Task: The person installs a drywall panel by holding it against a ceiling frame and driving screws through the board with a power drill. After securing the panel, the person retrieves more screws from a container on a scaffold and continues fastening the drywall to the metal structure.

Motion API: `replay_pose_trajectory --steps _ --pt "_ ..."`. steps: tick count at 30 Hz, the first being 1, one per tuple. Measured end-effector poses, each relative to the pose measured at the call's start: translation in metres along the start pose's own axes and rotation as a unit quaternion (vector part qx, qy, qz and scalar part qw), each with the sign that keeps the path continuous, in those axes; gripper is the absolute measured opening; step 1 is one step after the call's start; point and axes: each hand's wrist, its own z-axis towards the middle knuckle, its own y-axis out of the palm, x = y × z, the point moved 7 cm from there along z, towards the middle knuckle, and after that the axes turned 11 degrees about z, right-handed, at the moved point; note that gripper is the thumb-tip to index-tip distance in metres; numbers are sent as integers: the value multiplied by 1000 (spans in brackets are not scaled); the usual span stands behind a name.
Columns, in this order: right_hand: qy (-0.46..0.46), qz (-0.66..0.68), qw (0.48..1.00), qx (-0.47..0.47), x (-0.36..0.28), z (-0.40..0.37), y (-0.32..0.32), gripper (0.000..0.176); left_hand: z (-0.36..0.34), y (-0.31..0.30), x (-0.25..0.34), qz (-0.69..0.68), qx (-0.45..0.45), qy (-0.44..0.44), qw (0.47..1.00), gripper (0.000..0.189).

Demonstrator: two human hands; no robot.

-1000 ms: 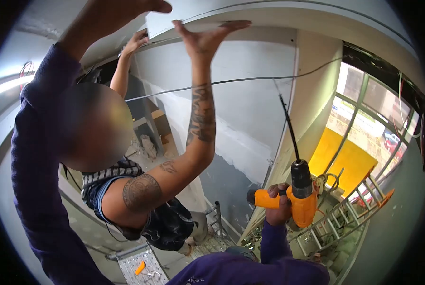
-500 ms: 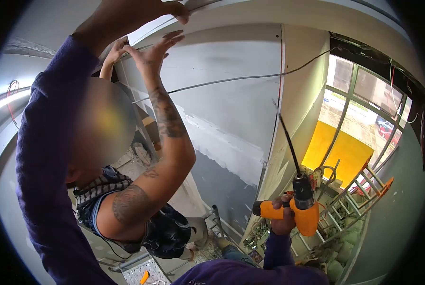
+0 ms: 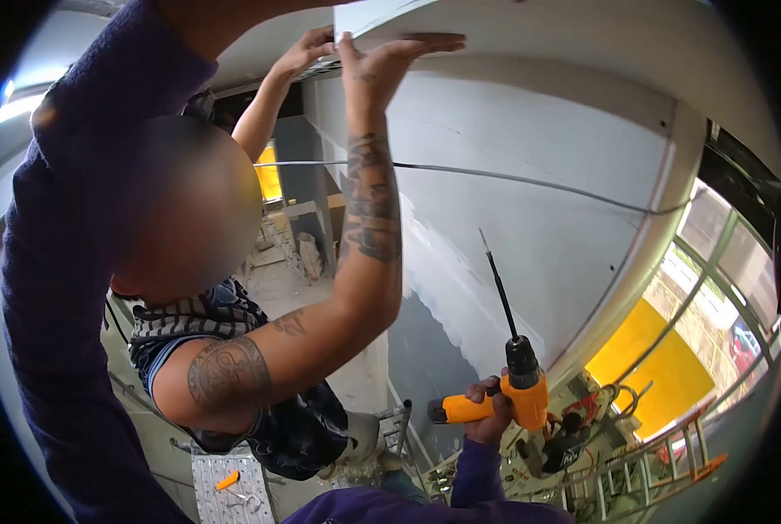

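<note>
My right hand (image 3: 490, 410) grips an orange cordless drill (image 3: 528, 397) by its handle. Its black chuck carries a long thin bit (image 3: 500, 293) that points upward, its tip touching nothing visible. My left arm, in a purple sleeve (image 3: 50, 288), reaches up on the left. Only a strip of my left hand (image 3: 273, 10) shows along the top edge; its fingers are cut off by the frame. Close by, a co-worker (image 3: 290, 349) holds both arms overhead, one palm (image 3: 399, 61) flat under a pale overhead panel (image 3: 565, 44), the other hand (image 3: 307, 50) at its edge.
A grey cable (image 3: 513, 177) stretches across the wall panel (image 3: 530, 131). Below on the left is a perforated metal platform (image 3: 220, 489) with an orange-handled tool (image 3: 227, 480). Low right, another person (image 3: 567, 443) is near a ladder (image 3: 639, 480). Windows (image 3: 731, 253) line the right.
The view has swung left. My left hand has gone mostly out of the top of the frame. The co-worker's nearer palm now lies flat under the panel. The drill stays in my right hand.
</note>
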Motion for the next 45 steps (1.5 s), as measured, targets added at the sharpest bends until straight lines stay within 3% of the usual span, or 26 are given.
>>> replay_pose_trajectory --steps 2,8,15,18,20,23,25,29,31,33,36,37,40,42,43,45 --pt "35 48 998 -15 25 16 -7 51 -11 0 16 55 44 -5 998 29" --pt "81 159 984 25 91 52 -38 47 -33 22 6 44 14 -13 999 32" --pt "45 103 993 29 159 120 -25 44 -61 59 -53 -33 -60 -52 996 35" --pt "10 110 994 -6 190 168 16 52 -85 82 -84 -86 -82 -78 990 37" --pt "-28 79 996 11 201 185 51 47 -103 101 -105 -129 -90 -94 983 38" --pt "-152 -32 987 -32 195 223 150 67 -136 137 -139 -196 -95 -116 969 39" --pt "-266 -146 950 -77 177 251 233 81 -157 163 -158 -243 -95 -130 956 41" --pt "-461 -375 798 -98 147 294 384 112 -192 227 -197 -335 -84 -152 926 43" --pt "-515 -435 736 -59 148 307 399 128 -209 258 -213 -374 -82 -165 909 44" --pt "-585 -439 682 -9 154 321 390 113 -222 287 -227 -407 -80 -171 894 46" --pt "-492 -491 717 -55 150 325 399 139 -238 327 -247 -455 -63 -174 871 47" --pt "-491 -481 724 -63 149 324 400 141 -239 337 -253 -472 -53 -171 863 47" --pt "-485 -456 743 -68 152 325 398 146 -234 280 -227 -441 -89 -204 869 46" --pt "-483 -443 753 -56 153 332 395 144 -232 281 -230 -446 -89 -196 869 46" --pt "-513 -456 725 -46 151 322 398 147 -231 286 -232 -449 -89 -193 868 46" --pt "-493 -426 756 -60 151 327 397 146 -231 293 -235 -453 -90 -188 867 46"
